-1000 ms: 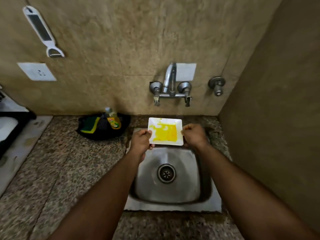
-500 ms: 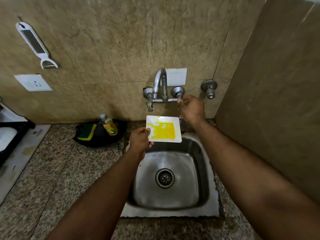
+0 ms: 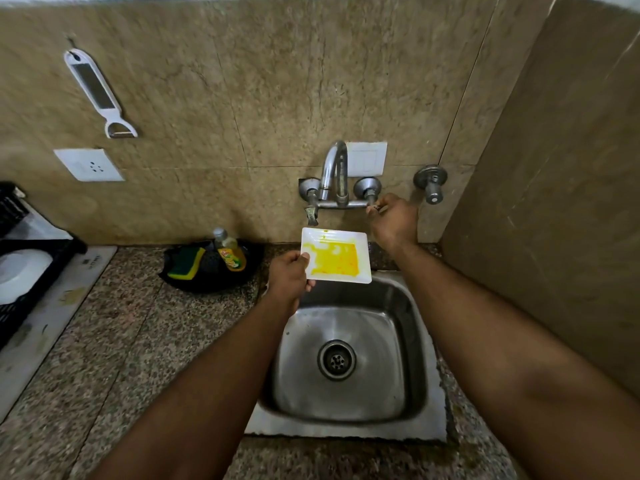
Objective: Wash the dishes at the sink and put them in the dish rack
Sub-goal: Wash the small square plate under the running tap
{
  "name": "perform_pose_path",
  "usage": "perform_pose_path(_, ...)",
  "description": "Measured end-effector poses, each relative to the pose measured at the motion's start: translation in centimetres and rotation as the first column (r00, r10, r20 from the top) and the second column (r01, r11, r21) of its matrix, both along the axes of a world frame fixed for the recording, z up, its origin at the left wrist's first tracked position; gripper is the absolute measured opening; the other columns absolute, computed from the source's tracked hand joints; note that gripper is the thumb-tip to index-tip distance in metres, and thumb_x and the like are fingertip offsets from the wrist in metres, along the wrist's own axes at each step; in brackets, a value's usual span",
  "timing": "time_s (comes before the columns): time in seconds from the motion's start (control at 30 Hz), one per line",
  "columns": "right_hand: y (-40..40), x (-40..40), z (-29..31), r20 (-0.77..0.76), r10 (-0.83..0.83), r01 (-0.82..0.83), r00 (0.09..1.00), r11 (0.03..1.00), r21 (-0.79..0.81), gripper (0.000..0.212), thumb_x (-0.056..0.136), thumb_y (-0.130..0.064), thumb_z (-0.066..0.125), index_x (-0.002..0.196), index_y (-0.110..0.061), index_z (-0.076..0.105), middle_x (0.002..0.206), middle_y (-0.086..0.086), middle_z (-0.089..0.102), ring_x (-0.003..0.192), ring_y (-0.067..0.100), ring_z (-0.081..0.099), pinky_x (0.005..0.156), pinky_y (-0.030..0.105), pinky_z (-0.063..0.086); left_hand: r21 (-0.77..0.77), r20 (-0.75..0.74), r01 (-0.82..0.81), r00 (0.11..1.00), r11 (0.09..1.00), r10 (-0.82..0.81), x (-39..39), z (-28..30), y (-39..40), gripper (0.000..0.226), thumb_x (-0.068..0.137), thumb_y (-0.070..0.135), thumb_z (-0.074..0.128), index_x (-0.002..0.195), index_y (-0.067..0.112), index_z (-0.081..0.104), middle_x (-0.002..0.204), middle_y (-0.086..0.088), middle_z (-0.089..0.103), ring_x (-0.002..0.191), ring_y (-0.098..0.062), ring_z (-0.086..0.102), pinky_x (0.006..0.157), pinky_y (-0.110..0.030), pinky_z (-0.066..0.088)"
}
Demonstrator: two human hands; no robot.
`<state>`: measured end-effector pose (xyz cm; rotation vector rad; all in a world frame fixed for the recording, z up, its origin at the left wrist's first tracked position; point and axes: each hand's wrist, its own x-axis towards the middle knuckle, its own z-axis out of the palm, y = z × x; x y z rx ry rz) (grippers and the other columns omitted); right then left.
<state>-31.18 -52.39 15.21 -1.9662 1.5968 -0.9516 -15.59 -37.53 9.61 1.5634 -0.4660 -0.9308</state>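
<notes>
the left hand (image 3: 289, 277) is pinching the left edge of a white rectangular plate (image 3: 336, 255), smeared yellow, over the steel sink (image 3: 412, 341). the right hand (image 3: 393, 223) is gripping the tap's right handle (image 3: 372, 199). the soap bottle (image 3: 230, 252) label is unreadable.

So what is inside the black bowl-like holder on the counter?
Inside the black holder lie a green and yellow sponge and a tilted bottle of yellow dish liquid. Whatever is under them is covered, and the dark inside hides its bottom.
</notes>
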Motion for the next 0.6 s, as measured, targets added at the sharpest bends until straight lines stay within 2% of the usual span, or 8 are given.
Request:
perform_pose_path(0.13, -0.21, 0.29, -0.18, -0.002, -0.037, 0.037, 0.999, 0.999, 0.003, 0.011, 0.092, -0.026, 0.07, 0.093, -0.016, 0.072, 0.088, 0.005, 0.074, 0.08, 0.022, 0.067, 0.068, 0.024, 0.042, 0.018, -0.006, -0.006, 1.0, 1.0, 0.006, 0.14, 0.19, -0.15, 0.019, 0.104, 0.016, 0.058, 0.102, -0.001, 0.066, 0.075, -0.016, 0.067, 0.04, -0.016, 0.05, 0.036, -0.022, 0.039)
perform_pose_path(0.4, 0.17, 0.11, -0.17, 0.071, -0.117, 0.114, 0.991, 0.992, 0.045, 0.006, 0.092, -0.016, 0.068, 0.091, -0.011, 0.072, 0.088, 0.006, 0.072, 0.08, 0.022, 0.064, 0.067, 0.025, 0.041, 0.017, -0.006, -0.001, 1.0, 1.0, 0.001, 0.04, 0.53, 0.04, 0.018, 0.104, 0.015, 0.057, 0.101, 0.001, 0.067, 0.076, -0.015, 0.068, 0.04, -0.014, 0.052, 0.035, -0.022, 0.039)
perform_pose_path(0.5, 0.43, -0.06, 0.04, 0.113, -0.119, 0.112, 0.986, 0.992, 0.066, 0.006, 0.091, -0.018, 0.069, 0.09, -0.013, 0.073, 0.088, 0.003, 0.073, 0.08, 0.02, 0.065, 0.07, 0.029, 0.051, 0.027, -0.009, -0.003, 1.0, 1.0, 0.003, 0.17, 0.27, 0.25, 0.016, 0.104, 0.015, 0.058, 0.097, 0.004, 0.067, 0.078, -0.014, 0.069, 0.041, -0.015, 0.051, 0.037, -0.022, 0.039)
perform_pose_path(0.6, 0.16, -0.1, -0.58, 0.208, -0.167, 0.131, 0.964, 0.976, 0.176, 0.011, 0.087, -0.021, 0.073, 0.077, -0.023, 0.069, 0.083, 0.0, 0.075, 0.077, 0.02, 0.072, 0.076, 0.038, 0.061, 0.041, -0.011, -0.017, 1.0, 0.999, 0.017, 0.31, -0.08, 0.34, 0.016, 0.103, 0.016, 0.059, 0.092, 0.008, 0.067, 0.08, -0.016, 0.07, 0.042, -0.017, 0.051, 0.038, -0.022, 0.039)
